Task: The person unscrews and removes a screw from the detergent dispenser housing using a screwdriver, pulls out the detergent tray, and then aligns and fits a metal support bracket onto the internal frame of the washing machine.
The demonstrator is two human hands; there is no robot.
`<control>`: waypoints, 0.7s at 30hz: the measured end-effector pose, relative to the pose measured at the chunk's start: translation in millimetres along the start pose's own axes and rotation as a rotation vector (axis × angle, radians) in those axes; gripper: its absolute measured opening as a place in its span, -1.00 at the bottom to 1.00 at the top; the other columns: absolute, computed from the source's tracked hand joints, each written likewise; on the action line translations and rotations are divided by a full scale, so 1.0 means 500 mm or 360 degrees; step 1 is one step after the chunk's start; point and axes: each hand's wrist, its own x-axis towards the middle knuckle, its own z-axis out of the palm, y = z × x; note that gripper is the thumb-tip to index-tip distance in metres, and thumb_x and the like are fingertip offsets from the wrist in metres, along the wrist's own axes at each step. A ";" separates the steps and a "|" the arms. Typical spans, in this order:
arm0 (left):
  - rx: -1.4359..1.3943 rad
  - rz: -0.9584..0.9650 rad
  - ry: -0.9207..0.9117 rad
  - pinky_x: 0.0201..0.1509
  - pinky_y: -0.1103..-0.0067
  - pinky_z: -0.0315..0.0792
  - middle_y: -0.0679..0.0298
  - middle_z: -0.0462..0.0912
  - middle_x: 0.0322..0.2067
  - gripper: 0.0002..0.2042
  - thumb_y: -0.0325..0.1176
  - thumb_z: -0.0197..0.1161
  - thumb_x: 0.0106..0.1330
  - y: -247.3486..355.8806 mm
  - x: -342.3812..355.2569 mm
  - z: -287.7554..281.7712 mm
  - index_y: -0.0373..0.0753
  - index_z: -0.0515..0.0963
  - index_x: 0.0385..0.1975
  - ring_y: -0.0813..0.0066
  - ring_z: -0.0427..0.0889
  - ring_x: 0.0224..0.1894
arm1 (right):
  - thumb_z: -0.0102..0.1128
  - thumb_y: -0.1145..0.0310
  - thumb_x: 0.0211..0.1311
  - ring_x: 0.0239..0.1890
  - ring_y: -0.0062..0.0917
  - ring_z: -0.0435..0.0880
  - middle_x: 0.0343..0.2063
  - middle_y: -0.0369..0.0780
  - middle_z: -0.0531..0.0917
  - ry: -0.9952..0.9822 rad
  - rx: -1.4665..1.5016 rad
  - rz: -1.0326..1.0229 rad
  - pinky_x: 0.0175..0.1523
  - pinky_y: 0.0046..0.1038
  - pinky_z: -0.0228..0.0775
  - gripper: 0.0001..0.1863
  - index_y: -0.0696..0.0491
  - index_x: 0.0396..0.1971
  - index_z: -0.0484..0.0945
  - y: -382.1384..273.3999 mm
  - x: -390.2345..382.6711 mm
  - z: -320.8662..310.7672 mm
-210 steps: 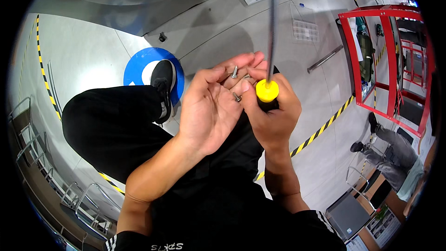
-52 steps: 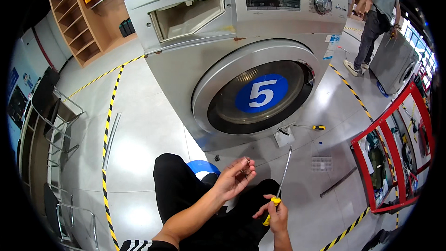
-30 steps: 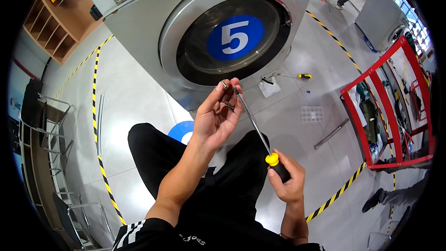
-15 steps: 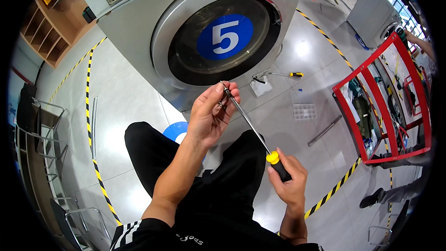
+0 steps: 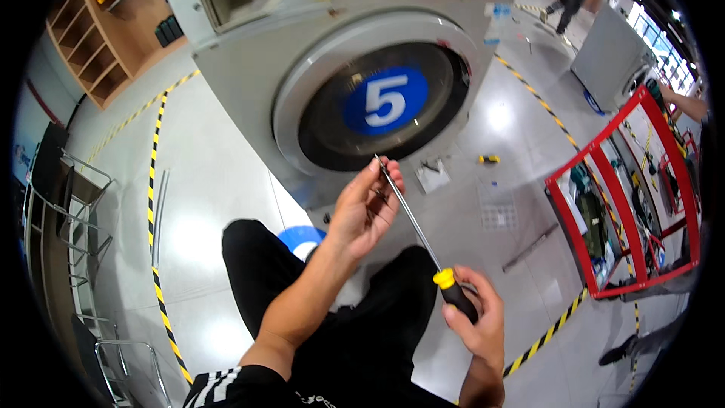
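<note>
My left hand (image 5: 361, 215) is closed, thumb and fingers pinching a small screw (image 5: 377, 157) at the tip of a long screwdriver (image 5: 414, 224). More small dark pieces, apparently screws, lie in the curl of its fingers. The black and yellow screwdriver handle is in the grip of my right hand (image 5: 483, 317), with the shaft slanting up toward the left hand. Just beyond stands a grey front-loading washing machine (image 5: 234, 94), its round door (image 5: 298, 98) closed and bearing a blue sticker. An open drawer slot shows at its upper left.
On the floor right of the machine lie a second screwdriver (image 5: 489, 159), a white piece (image 5: 432, 176), a clear compartment box (image 5: 498, 216) and a metal strip (image 5: 530, 248). A red-framed cart (image 5: 602, 153) stands at right, near other people. Chairs (image 5: 113, 344) line the left.
The view has tilted up, so the machine sits lower and more of its top shows. Both hands keep their hold on the screwdriver and screw.
</note>
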 end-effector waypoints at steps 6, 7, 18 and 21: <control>-0.0219 0.0018 -0.0274 -0.14 0.59 0.52 0.20 0.55 -0.33 -0.83 -0.37 0.14 0.29 0.040 0.038 0.085 -0.34 0.49 -0.25 0.48 0.55 -0.27 | 0.13 0.65 -0.05 -0.32 -0.49 0.60 -0.12 -0.04 0.47 0.0032 -0.0220 -0.0476 -0.22 -0.55 0.46 -0.66 0.31 -0.17 0.49 -0.062 0.047 0.039; -0.0221 0.0049 -0.0304 -0.14 0.59 0.52 0.20 0.55 -0.32 -0.83 -0.37 0.13 0.29 0.054 0.045 0.102 -0.34 0.49 -0.25 0.48 0.55 -0.27 | 0.12 0.67 -0.04 -0.30 -0.48 0.61 -0.11 -0.03 0.47 0.0052 -0.0304 -0.0514 -0.16 -0.54 0.46 -0.68 0.32 -0.18 0.50 -0.078 0.059 0.051; -0.0261 0.0335 -0.0662 -0.15 0.59 0.58 0.12 0.58 -0.32 -0.81 -0.39 0.05 0.33 0.194 0.172 0.259 -0.43 0.46 -0.27 0.44 0.60 -0.31 | 0.14 0.68 -0.09 -0.45 -0.46 0.52 -0.12 -0.08 0.47 0.0132 -0.1154 -0.1511 -0.32 -0.58 0.37 -0.60 0.26 -0.13 0.52 -0.204 0.224 0.161; -0.0210 0.0366 -0.0596 -0.17 0.60 0.61 0.11 0.58 -0.35 -0.81 -0.39 0.04 0.34 0.230 0.209 0.268 -0.45 0.45 -0.31 0.43 0.62 -0.33 | 0.15 0.67 -0.09 -0.44 -0.35 0.54 -0.13 -0.05 0.46 0.0127 -0.1175 -0.1542 -0.32 -0.49 0.41 -0.60 0.23 -0.13 0.51 -0.226 0.250 0.189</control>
